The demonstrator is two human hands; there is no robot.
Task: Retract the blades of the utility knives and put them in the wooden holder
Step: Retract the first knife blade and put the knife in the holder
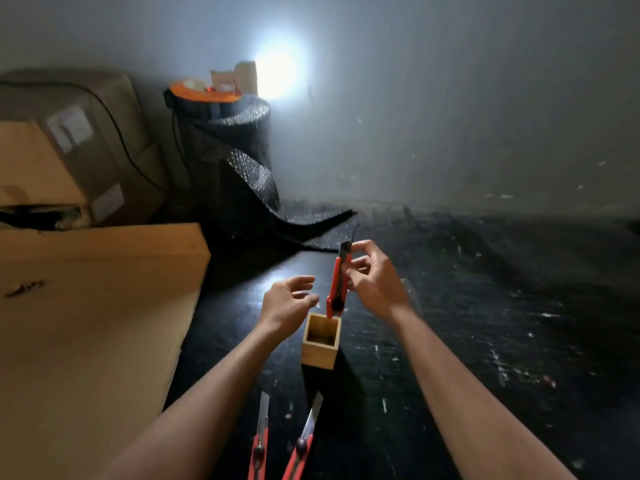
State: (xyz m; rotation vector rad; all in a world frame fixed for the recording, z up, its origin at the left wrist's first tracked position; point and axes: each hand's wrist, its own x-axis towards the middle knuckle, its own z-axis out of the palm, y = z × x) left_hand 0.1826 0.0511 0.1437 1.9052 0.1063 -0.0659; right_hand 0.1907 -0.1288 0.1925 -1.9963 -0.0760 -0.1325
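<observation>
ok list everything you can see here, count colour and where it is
held utility knife: 1, red with black slider, upright above the holder's far right corner, blade end up
utility knives on the floor: 2, red, blades out, near edge in front of the holder, second at
wooden holder: 1, light wood, open top, looks empty, centre of the floor
floor: 1, black, paint-flecked
cardboard boxes: at least 3, brown, left side, stacked
bubble wrap roll: 1, dark, standing by the wall, end trailing on the floor
tape roll: 1, orange, on top of the bubble wrap roll
wall: 1, grey, with a bright light spot
left hand: 1, open, beside the holder
right hand: 1, gripping the held knife
</observation>
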